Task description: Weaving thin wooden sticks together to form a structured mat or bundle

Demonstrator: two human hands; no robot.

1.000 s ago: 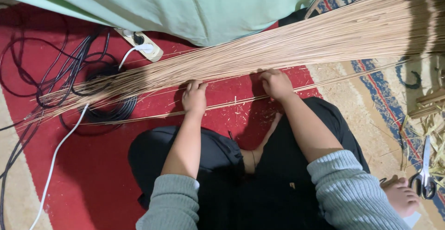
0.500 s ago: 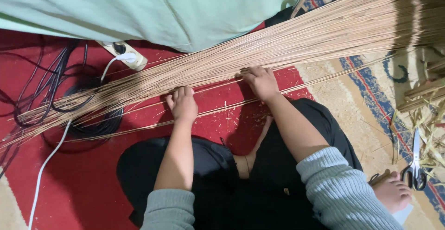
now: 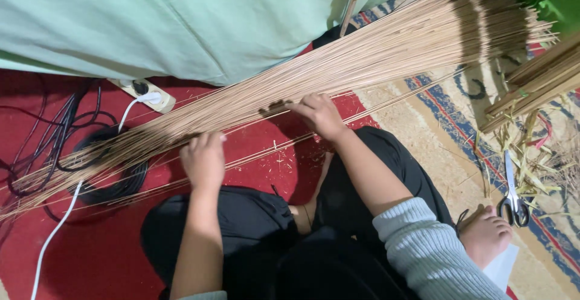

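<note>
Sitting cross-legged on the red mat [image 3: 241,173], the person works a long bundle of thin tan sticks [image 3: 338,73] that fans diagonally across the floor, from the coiled black cables [image 3: 90,173] up to the patterned rug [image 3: 447,125]. Left hand [image 3: 204,158] lies palm-down on the bundle's near edge, fingers curled loosely over the sticks, gripping nothing tight. Right hand [image 3: 320,114] presses higher up the bundle, fingertips pinching at a few sticks. Scissors [image 3: 512,194] lie on the rug, well apart, by a bare foot [image 3: 483,236]. A white power strip [image 3: 145,94] sits just beyond the sticks
</note>
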